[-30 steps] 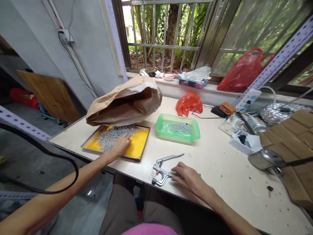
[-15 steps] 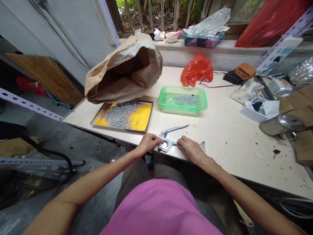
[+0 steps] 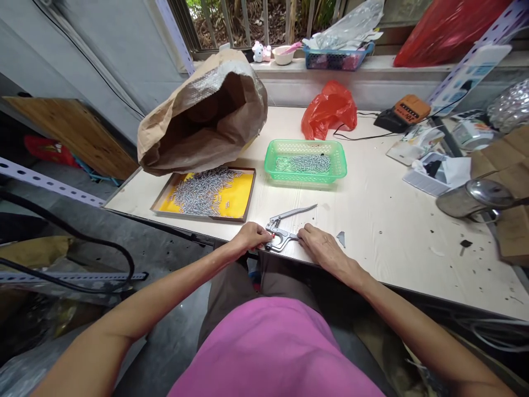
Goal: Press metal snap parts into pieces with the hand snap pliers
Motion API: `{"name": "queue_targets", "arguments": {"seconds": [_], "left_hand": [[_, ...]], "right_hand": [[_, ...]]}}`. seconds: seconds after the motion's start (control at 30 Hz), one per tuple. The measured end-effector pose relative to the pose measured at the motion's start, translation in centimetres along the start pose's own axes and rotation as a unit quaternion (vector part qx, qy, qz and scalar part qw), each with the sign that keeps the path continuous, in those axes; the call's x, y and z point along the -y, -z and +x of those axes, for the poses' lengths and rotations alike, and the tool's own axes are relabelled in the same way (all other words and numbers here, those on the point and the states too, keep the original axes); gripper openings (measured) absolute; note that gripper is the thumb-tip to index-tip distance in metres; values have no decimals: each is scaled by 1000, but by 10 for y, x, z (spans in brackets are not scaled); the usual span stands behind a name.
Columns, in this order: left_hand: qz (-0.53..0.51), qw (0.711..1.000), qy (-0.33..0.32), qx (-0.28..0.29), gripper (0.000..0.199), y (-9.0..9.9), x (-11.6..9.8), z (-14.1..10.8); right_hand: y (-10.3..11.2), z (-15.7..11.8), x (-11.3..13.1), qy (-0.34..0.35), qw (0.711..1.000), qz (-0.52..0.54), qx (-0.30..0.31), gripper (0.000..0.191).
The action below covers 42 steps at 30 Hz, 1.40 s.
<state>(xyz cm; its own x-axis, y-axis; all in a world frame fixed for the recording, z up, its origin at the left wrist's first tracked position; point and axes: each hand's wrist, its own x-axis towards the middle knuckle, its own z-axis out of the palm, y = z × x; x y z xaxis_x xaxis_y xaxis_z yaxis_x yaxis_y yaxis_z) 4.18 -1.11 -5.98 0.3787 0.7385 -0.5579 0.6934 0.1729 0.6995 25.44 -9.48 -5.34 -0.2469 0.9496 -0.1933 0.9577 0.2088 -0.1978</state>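
Silver snap pliers [image 3: 282, 238] with a C-shaped jaw and a coil spring lie at the table's front edge. Their upper handle angles away to the right, standing apart from the lower one. My right hand [image 3: 320, 242] is closed round the lower handle, palm down. At the jaw's left side, my left hand [image 3: 251, 236] pinches thumb and finger together beside a small red part; whatever is between the fingertips is too small to make out. Behind sit a yellow-lined tray [image 3: 243, 194] of small metal pieces and a green basket [image 3: 306, 176] holding similar pieces.
An open brown paper sack [image 3: 173, 124] leans over the tray's back edge. Farther back are a red plastic bag [image 3: 328, 110] and an orange-black charger [image 3: 407, 113] with a cord. A metal pot [image 3: 471, 201] stands right. A small grey scrap [image 3: 341, 238] lies beyond my right hand.
The view has shifted a little, so the table's contents appear slightly higher and more to the left. Both hands stay at the pliers in nearly the same pose.
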Motion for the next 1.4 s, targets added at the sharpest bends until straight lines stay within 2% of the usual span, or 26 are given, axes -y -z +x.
{"name": "queue_targets", "arguments": {"seconds": [0.1, 0.2, 0.37, 0.5, 0.53, 0.6, 0.67, 0.77, 1.1, 1.23, 1.3, 1.37, 1.4], "left_hand": [[-4, 999, 30, 12, 27, 0, -4, -1], [10, 999, 45, 0, 29, -1, -7, -2], [5, 998, 56, 23, 29, 0, -8, -2], [1, 997, 63, 37, 27, 1, -7, -2], [4, 997, 62, 36, 27, 1, -7, -2], [11, 998, 59, 33, 26, 0, -7, -2], [20, 998, 59, 27, 25, -1, -6, -1], [25, 998, 62, 20, 24, -2, -5, 0], [26, 998, 50, 12, 26, -5, 1, 2], [30, 998, 58, 8, 27, -6, 1, 4], [65, 996, 60, 3, 30, -5, -1, -1], [136, 989, 28, -40, 31, -7, -4, -9], [180, 981, -8, -76, 28, -8, -6, -13]], "right_hand": [[-3, 0, -1, 1, 1000, -4, -12, 22], [-7, 0, -2, 5, 1000, -6, -28, 23], [-9, -1, -2, 4, 1000, 3, -20, 23], [-6, 2, -14, 35, 998, 29, -42, 22], [-5, 5, -20, 46, 997, 26, -56, 32], [-3, 13, -34, 58, 996, 1, -67, 67], [0, 23, -46, 64, 997, -26, -40, 95], [2, 35, -55, 78, 996, -35, 5, 111], [9, 34, -48, 63, 998, -23, -22, 98], [6, 34, -49, 67, 997, -31, -29, 85], [5, 34, -49, 70, 996, -33, -37, 80], [3, 34, -48, 72, 996, -30, -41, 73], [3, 33, -47, 72, 996, -27, -41, 69]]}}
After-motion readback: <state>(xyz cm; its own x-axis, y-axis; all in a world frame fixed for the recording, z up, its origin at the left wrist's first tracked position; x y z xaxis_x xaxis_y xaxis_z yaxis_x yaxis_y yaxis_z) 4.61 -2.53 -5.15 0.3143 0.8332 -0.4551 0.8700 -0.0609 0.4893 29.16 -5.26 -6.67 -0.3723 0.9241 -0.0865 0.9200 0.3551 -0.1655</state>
